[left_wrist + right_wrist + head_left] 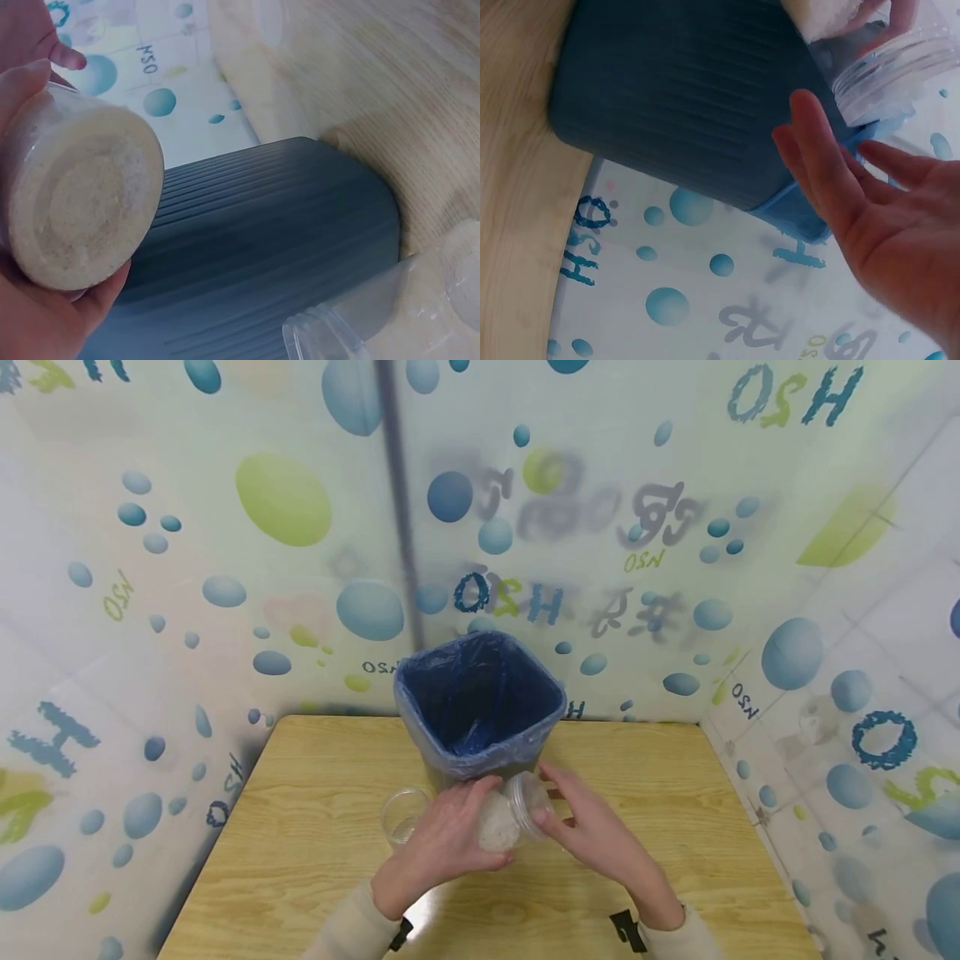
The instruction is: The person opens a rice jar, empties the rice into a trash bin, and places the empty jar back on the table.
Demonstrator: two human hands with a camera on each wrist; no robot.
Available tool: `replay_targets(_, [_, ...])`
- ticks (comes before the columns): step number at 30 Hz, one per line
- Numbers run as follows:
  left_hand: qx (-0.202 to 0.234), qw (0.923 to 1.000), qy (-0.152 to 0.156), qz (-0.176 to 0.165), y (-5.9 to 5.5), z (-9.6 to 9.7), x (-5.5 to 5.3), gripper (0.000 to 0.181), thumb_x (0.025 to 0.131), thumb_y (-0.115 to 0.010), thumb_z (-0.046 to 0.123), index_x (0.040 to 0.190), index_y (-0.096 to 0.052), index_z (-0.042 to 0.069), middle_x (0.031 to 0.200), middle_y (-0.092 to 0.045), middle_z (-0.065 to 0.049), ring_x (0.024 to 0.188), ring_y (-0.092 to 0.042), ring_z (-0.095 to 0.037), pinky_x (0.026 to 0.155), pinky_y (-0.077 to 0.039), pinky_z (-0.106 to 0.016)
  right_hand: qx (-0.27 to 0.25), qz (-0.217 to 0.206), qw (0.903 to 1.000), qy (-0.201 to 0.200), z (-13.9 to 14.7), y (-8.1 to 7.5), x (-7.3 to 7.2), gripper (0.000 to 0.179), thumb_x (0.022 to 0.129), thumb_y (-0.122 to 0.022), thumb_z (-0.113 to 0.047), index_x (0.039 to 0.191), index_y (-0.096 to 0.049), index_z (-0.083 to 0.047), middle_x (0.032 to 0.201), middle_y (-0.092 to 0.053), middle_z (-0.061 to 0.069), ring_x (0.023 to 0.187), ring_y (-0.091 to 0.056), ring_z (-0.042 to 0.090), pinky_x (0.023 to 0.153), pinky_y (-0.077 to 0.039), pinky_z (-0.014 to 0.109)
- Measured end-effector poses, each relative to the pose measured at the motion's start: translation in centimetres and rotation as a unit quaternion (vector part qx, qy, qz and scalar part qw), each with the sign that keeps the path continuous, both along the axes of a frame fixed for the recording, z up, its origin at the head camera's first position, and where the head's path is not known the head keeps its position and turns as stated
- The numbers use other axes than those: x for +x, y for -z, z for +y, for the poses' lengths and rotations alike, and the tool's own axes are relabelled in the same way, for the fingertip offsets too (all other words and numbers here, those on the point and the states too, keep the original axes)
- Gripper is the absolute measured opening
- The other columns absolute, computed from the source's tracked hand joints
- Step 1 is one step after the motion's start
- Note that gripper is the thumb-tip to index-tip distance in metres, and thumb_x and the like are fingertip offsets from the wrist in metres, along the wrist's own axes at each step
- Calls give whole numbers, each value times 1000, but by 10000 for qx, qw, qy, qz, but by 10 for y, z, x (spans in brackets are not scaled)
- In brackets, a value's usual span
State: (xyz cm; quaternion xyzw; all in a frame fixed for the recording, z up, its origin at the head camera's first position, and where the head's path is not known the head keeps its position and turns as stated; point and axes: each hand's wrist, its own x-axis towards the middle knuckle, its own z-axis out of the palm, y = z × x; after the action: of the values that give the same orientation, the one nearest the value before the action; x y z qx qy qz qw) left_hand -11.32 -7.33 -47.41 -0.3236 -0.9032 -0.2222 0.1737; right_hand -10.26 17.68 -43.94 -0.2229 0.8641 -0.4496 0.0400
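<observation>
My left hand [442, 835] grips a clear plastic jar [498, 823] that lies on its side in the air, its threaded mouth turned toward the right. White, grainy stuff fills its base, facing the left wrist camera; what the grains are I cannot tell. Beside the mouth is my right hand [596, 833], fingers extended and holding nothing in the right wrist view. Both hands are just in front of a dark bin [277, 240] lined with a blue bag [480, 766]. A second clear jar [405, 817], uncapped, stands on the table left of my left hand.
The wooden table [315, 793] carries the bin near its back edge. Patterned sheeting [300, 610] with blue and green dots rises behind the table and along both sides.
</observation>
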Motion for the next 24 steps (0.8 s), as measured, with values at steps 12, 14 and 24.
replay_targets(12, [-343, 9986, -138, 380, 7, 3, 4, 99, 62, -92, 58, 138, -53, 9, 115, -67, -6, 97, -66, -23, 81, -56, -41, 691, -29, 9950, 719, -16, -3, 1, 69, 94, -70, -53, 144, -56, -8, 134, -62, 6, 108, -64, 21, 80, -57, 34])
replay_targets(14, [-341, 9987, -130, 344, 7, 3, 4, 99, 62, -92, 59, 138, -52, 10, 115, -67, -6, 96, -65, -23, 80, -56, -41, 623, -111, 9956, 693, -16, -4, 1, 68, 93, -72, -53, 143, -57, -9, 133, -62, 6, 108, -63, 21, 76, -57, 30])
replay_targets(24, [-194, 9996, 62, 215, 3, 2, 4, 101, 62, -92, 59, 140, -51, 9, 118, -67, -5, 96, -66, -22, 80, -57, -39, 193, 350, 9987, -307, -3, -11, 3, 75, 91, -79, -41, 155, -46, -16, 148, -52, 4, 124, -58, 22, 94, -56, 40])
